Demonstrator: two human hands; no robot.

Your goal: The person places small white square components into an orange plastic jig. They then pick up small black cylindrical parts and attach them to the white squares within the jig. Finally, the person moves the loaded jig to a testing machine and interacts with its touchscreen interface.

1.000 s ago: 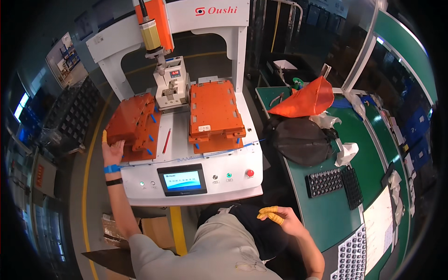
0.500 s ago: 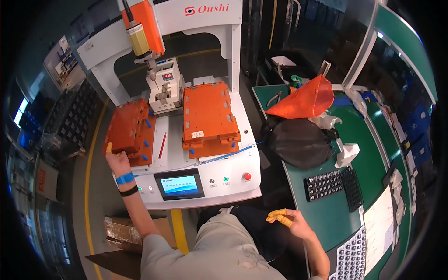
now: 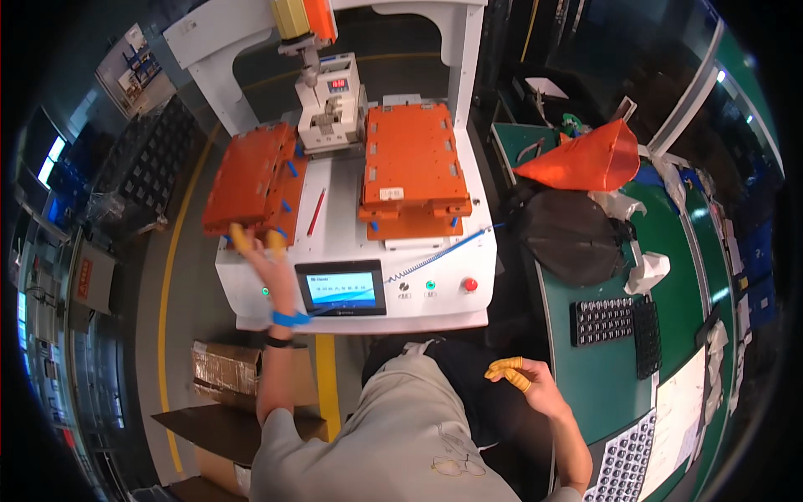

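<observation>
My left hand (image 3: 269, 266), yellow covers on its fingertips and a blue strap at the wrist, is at the front edge of the left orange fixture (image 3: 251, 180). Its fingers are spread and slightly blurred, with nothing visible between them; whether they touch the fixture I cannot tell. Blue pegs show along that fixture's right side. My right hand (image 3: 539, 390) hangs beside my lap near the green bench, fingers loosely bent, thumb apart, nothing visible in it. It too wears yellow finger covers. A second orange fixture (image 3: 414, 159) sits right of the left one on the white machine (image 3: 335, 188).
A screw-feeder box (image 3: 332, 109) stands behind the fixtures, beneath the driver head (image 3: 309, 67). A red pen (image 3: 316, 212) lies between them. The front panel has a screen (image 3: 341, 289) and a red button (image 3: 470, 284). The green bench (image 3: 577, 381) carries a black bag (image 3: 569, 238) and black trays (image 3: 602, 322).
My left hand has moved from the left fixture's front left corner to the right along its front edge, and its fingers have spread. My right hand keeps its pose. The view has shifted.
</observation>
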